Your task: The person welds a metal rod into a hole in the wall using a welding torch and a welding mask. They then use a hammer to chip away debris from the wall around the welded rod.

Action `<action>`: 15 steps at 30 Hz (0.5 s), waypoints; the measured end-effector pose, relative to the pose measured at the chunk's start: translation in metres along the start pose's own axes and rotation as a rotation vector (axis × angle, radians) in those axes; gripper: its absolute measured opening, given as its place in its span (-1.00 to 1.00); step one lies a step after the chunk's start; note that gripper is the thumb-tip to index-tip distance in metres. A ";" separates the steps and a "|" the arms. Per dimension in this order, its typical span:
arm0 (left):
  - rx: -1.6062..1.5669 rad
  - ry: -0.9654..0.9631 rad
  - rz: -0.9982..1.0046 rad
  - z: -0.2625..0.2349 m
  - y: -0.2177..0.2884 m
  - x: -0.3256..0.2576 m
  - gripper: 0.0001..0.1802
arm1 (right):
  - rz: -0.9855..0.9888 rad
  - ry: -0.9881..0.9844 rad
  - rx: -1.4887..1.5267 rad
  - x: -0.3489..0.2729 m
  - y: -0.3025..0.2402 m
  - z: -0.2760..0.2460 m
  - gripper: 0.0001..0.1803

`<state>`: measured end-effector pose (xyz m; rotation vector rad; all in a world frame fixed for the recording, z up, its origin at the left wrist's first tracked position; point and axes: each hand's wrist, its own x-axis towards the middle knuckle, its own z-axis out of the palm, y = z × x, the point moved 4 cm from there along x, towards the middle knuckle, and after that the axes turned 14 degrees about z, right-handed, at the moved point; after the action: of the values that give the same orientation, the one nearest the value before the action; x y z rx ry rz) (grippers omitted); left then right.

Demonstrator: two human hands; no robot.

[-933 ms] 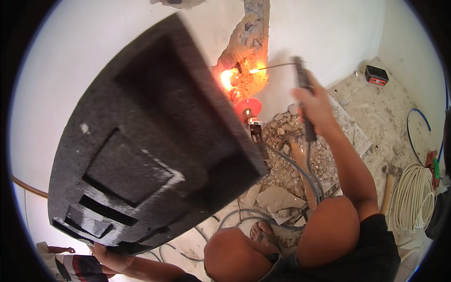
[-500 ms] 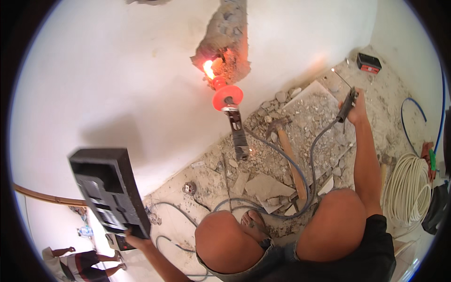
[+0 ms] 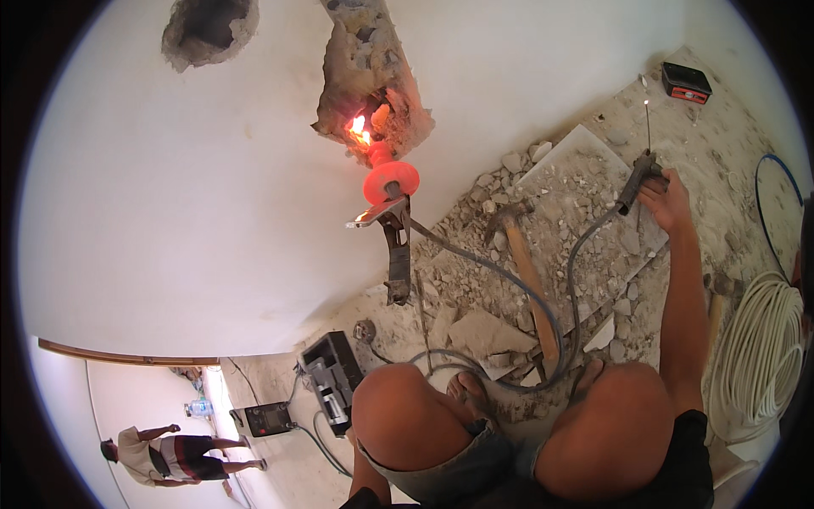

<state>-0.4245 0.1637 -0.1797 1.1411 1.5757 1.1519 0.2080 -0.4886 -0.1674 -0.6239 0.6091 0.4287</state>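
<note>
We see the right hand (image 3: 670, 197) closed around the dark electrode holder (image 3: 634, 180), stretched out over the rubble (image 3: 577, 212) on the floor. The holder sticks out of the fist toward the wall (image 3: 212, 212), and a thin rod (image 3: 648, 125) rises from its tip, well clear of the fingers. A grey cable (image 3: 570, 280) runs from the holder back toward our knees. Across the rubble, a red-guarded chisel (image 3: 390, 182) sits in the glowing wall hole (image 3: 365, 127), with a clamp (image 3: 397, 254) on it. A hammer (image 3: 526, 271) lies between. The left hand is out of sight below the knee.
</note>
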 end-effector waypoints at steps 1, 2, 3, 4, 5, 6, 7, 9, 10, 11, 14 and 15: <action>0.103 0.015 0.026 0.002 -0.002 -0.008 -0.62 | -0.048 0.064 -0.102 -0.003 -0.005 -0.001 -0.58; 0.210 0.028 0.058 0.004 -0.003 -0.015 -0.62 | -0.055 0.093 -0.149 -0.002 -0.006 -0.003 -0.57; 0.328 0.051 0.110 0.006 -0.001 -0.019 -0.61 | -0.062 0.121 -0.197 0.000 -0.006 -0.005 -0.57; 0.457 0.075 0.166 0.010 0.003 -0.026 -0.61 | -0.071 0.149 -0.246 0.003 -0.008 -0.009 -0.56; 0.599 0.109 0.240 0.018 0.007 -0.035 -0.61 | -0.080 0.177 -0.310 0.007 -0.010 -0.016 -0.61; 0.741 0.157 0.335 0.026 0.013 -0.043 -0.60 | -0.088 0.203 -0.375 0.011 -0.011 -0.022 -0.65; 0.874 0.222 0.435 0.036 0.024 -0.055 -0.60 | -0.096 0.230 -0.442 0.013 -0.013 -0.027 -0.67; 0.940 0.303 0.798 0.068 0.056 -0.078 -0.59 | -0.084 0.359 -0.843 0.010 -0.022 -0.033 -0.68; 0.906 0.279 0.964 0.088 0.073 -0.091 -0.59 | -0.084 0.434 -1.046 0.006 -0.029 -0.037 -0.68; 0.795 0.161 1.083 0.113 0.092 -0.099 -0.59 | -0.275 0.622 -1.297 -0.002 -0.038 -0.039 -0.67; 0.152 -0.569 0.794 0.201 0.162 -0.153 -0.63 | -0.991 0.992 -1.681 -0.041 -0.049 0.001 -0.64; 0.138 -0.701 0.804 0.224 0.193 -0.187 -0.62 | -1.263 0.960 -1.584 -0.073 -0.028 0.050 -0.63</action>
<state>-0.1331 0.0561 -0.0176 2.0914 0.6534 0.9367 0.1884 -0.4907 -0.0771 -2.5946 0.5221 -0.8128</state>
